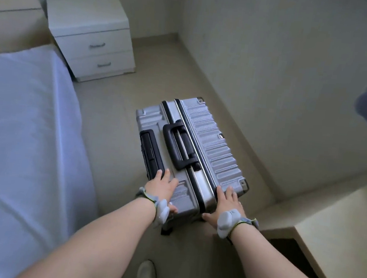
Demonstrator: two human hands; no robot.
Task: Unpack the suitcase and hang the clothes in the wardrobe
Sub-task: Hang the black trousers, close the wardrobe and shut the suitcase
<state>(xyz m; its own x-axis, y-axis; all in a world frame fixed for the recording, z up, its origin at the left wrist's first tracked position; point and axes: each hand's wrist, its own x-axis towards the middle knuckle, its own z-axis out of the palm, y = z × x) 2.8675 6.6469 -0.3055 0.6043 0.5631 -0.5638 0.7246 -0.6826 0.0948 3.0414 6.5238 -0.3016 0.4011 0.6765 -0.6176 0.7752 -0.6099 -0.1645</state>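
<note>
The silver suitcase [190,151] stands closed on the floor [118,98] between the bed [17,130] and the wall [277,81], black carry handle [178,145] upward. Both hands rest flat on its near end, fingers nearly straight (nothing gripped): the left hand [163,188] on the left half, the right hand [227,204] on the ribbed half.

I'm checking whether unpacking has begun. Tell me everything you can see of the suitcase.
The suitcase is a silver, ribbed, plastic-looking hard shell with a black seam, its black carry handle and pull handle facing up. It is shut and stands on the floor between bed and wall. The left hand and right hand lie flat on its near end.
</note>
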